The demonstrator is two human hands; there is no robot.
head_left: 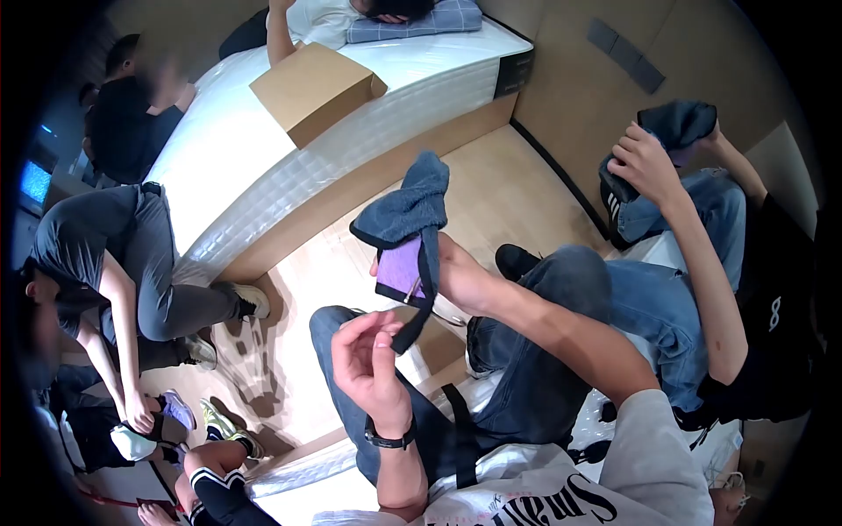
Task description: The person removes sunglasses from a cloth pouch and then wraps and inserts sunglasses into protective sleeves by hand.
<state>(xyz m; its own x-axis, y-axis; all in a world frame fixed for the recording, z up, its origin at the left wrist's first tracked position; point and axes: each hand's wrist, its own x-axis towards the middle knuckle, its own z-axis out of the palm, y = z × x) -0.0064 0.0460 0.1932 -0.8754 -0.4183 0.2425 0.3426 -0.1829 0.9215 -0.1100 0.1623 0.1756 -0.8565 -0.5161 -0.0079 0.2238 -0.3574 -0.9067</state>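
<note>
A dark blue-grey fabric piece [405, 206] with a purple panel and a black strap is held up in front of me. My right hand [458, 276] grips it from behind at its right side, the fingers partly hidden by the cloth. Lower down, my left hand [370, 351] pinches the dangling end of the black strap [410, 336] between thumb and fingers. A dark watch band [390, 438] circles my left wrist.
A cardboard box [316, 92] sits on the white mattress [228, 158] ahead. At the right, a seated person's hands hold a similar dark cloth [680, 123]. Several other people sit or lie around, with shoes [252, 301] on the floor at the left.
</note>
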